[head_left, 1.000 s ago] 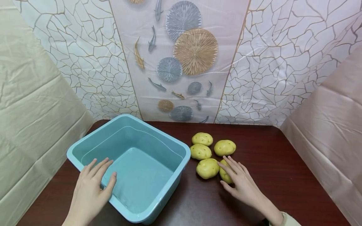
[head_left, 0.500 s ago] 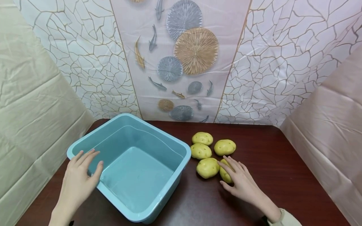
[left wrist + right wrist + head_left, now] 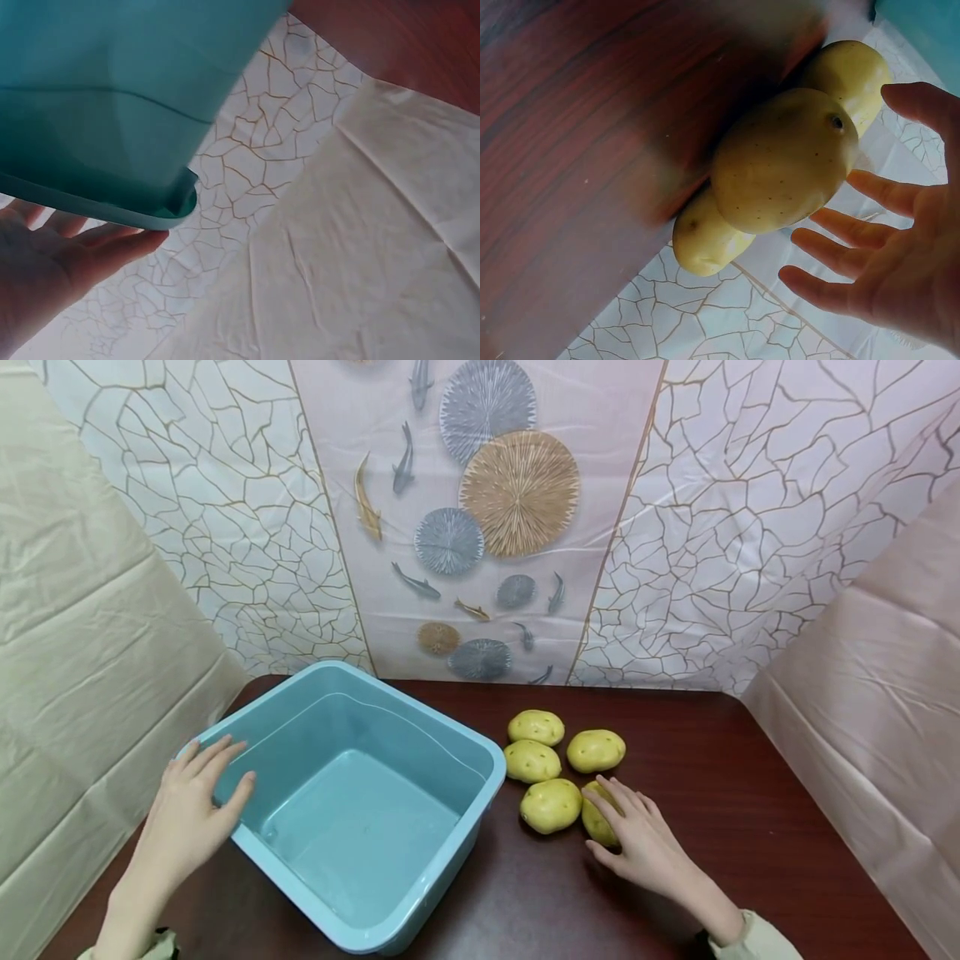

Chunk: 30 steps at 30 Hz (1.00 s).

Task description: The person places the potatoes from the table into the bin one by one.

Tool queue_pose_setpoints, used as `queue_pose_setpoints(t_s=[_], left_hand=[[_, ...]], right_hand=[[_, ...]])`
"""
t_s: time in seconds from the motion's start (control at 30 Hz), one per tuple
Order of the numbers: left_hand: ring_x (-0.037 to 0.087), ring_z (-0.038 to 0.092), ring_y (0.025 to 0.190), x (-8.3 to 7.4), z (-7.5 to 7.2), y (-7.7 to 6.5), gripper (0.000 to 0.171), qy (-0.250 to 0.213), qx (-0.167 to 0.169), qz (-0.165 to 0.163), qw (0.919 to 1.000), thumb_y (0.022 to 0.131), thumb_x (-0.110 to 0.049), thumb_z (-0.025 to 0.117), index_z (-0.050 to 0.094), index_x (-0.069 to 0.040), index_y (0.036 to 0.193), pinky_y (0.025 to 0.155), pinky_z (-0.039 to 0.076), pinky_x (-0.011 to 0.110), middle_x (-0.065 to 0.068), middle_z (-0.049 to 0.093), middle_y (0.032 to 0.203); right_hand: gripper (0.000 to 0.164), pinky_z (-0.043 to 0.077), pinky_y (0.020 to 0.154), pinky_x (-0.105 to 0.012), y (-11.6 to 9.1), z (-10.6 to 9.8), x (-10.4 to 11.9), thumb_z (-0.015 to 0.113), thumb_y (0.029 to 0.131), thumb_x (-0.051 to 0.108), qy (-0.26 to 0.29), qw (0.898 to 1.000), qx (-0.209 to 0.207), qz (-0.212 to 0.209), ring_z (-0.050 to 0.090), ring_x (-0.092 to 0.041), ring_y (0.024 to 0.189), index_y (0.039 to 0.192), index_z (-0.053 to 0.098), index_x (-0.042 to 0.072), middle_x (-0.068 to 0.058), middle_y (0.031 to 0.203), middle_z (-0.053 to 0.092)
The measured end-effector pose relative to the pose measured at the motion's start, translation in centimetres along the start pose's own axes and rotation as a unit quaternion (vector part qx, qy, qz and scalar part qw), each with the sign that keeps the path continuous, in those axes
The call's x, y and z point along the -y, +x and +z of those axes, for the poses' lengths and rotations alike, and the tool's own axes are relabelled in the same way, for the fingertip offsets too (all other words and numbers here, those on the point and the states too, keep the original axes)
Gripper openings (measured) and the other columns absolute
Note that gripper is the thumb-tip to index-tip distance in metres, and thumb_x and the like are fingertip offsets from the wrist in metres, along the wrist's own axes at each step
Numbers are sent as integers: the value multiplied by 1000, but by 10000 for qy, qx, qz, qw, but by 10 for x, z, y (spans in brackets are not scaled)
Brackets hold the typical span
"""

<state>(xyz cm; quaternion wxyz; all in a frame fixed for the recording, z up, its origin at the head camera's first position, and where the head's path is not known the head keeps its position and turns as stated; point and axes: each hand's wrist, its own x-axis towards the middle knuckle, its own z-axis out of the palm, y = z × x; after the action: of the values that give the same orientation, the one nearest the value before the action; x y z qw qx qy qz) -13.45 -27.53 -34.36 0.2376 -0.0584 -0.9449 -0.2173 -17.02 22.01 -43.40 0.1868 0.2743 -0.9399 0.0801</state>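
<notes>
A blue plastic basin (image 3: 360, 835) stands on the left half of the dark wooden table. My left hand (image 3: 187, 802) is over its left corner, fingers spread and lightly bent; in the left wrist view the fingertips are right at the basin's rim (image 3: 97, 210). Right of the basin lie several yellow potatoes (image 3: 551, 807). Above the nearest right one, a potato (image 3: 597, 818) partly hidden by the fingers, hovers my right hand (image 3: 645, 843). The right wrist view shows that potato (image 3: 780, 165) in front of the relaxed, spread fingers (image 3: 885, 195), which do not curl round it.
The table (image 3: 720, 827) ends at a patterned backdrop (image 3: 480, 527) behind. Pale cloth (image 3: 82, 635) slopes along the left side, and more cloth (image 3: 870, 693) along the right. The basin's tall wall (image 3: 457, 868) stands between the two hands.
My left hand has moved left and slightly away from me, from over the basin's near-left edge to its left corner. The right hand has barely shifted; the potatoes and basin stay put.
</notes>
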Motion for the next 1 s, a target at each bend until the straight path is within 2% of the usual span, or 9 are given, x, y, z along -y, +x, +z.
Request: queue_pose_setpoints(t_s=[0.13,0.63,0.83,1.0], left_hand=[[56,18,126,7,-2,8,45,26,230,20,9997,88,-20,53,46,4,124,98,6,70,34,39,129],[51,11,131,19,0,29,55,201,613,-154,9978,92,-33,44,34,0,135,96,-2,72,33,28,137],[55,16,127,21,2,31,57,238,652,-228,9973,92,-35,43,31,-1,136,94,-2,73,35,29,135],[53,18,127,22,4,32,57,420,736,-168,9963,93,-36,42,30,-2,137,94,2,74,33,30,137]], right_hand=[[62,37,87,-54,0,1,-2,72,69,31,-19,10000,11,30,44,-37,118,123,52,8,-20,130,46],[66,37,86,-56,3,4,-9,71,70,34,4,9993,358,89,45,-39,117,126,49,8,-20,130,46],[69,37,87,-55,6,5,-11,70,70,38,-59,9984,547,84,44,-38,118,127,48,8,-20,130,45],[68,38,86,-55,6,7,-14,71,69,38,-52,9982,590,134,45,-37,116,125,49,8,-20,127,47]])
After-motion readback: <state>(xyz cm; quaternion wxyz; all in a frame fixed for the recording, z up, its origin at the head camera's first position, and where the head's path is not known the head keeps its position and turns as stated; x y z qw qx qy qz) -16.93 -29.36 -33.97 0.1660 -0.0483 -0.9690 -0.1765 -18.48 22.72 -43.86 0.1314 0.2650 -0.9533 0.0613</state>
